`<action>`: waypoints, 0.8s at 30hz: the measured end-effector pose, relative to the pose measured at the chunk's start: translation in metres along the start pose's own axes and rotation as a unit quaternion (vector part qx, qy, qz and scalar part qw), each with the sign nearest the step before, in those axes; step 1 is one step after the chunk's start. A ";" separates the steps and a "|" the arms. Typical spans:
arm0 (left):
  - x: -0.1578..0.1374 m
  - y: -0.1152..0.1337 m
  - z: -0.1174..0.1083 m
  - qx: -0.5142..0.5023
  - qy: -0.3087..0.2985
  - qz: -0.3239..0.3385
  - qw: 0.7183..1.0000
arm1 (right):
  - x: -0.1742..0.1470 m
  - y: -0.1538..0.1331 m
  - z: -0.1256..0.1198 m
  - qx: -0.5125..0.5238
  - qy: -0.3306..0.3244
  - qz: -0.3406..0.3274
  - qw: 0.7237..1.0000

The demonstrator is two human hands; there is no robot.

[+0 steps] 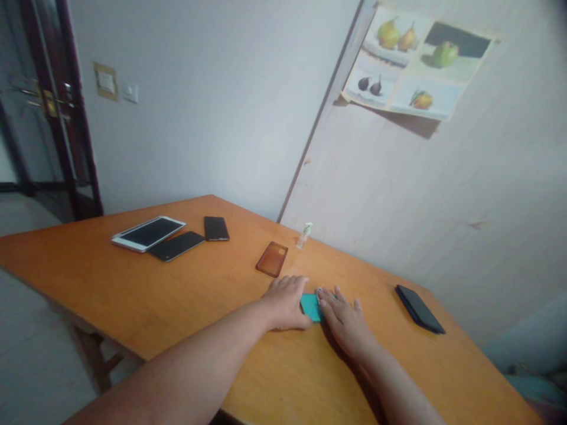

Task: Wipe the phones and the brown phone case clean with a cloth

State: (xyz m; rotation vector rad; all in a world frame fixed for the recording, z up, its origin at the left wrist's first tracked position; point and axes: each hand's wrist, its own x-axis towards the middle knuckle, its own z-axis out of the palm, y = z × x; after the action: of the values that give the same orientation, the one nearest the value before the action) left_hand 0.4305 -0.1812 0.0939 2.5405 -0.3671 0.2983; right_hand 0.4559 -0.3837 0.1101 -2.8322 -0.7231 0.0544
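A flat teal rectangular object (312, 307) lies on the wooden table between my hands; its exact kind I cannot make out. My left hand (287, 304) grips its left end, fingers at the far edge and thumb at the near edge. Over its right end lies my right hand (344, 321), fingers stretched out and slightly spread, hiding that part. A small whitish thing (319, 291) shows at the right fingertips, mostly covered. Just beyond my hands lies a brown see-through phone case (272, 259). Behind the case stands a small clear pump bottle (304, 235).
A white tablet (149, 233), a black phone-like device (178, 245) touching it and another dark one (217, 228) lie at the table's (212, 295) far left. A black flat case or wallet (419, 309) lies to the right. Walls border the table's back.
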 end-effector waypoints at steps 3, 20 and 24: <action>0.000 0.000 -0.001 0.000 -0.005 -0.003 1.000 | -0.002 0.005 -0.001 -0.021 0.016 0.030 0.999; 0.000 -0.001 -0.004 -0.003 -0.002 0.014 1.000 | -0.014 -0.001 -0.008 -0.059 -0.028 0.010 0.998; 0.000 0.000 -0.004 -0.002 0.001 0.018 1.000 | -0.024 -0.016 -0.013 -0.026 -0.073 -0.084 0.993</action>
State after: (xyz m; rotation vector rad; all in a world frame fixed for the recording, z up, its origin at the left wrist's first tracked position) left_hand 0.4297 -0.1789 0.0977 2.5320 -0.4134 0.3125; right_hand 0.4291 -0.3843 0.1260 -2.8269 -1.0067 0.2199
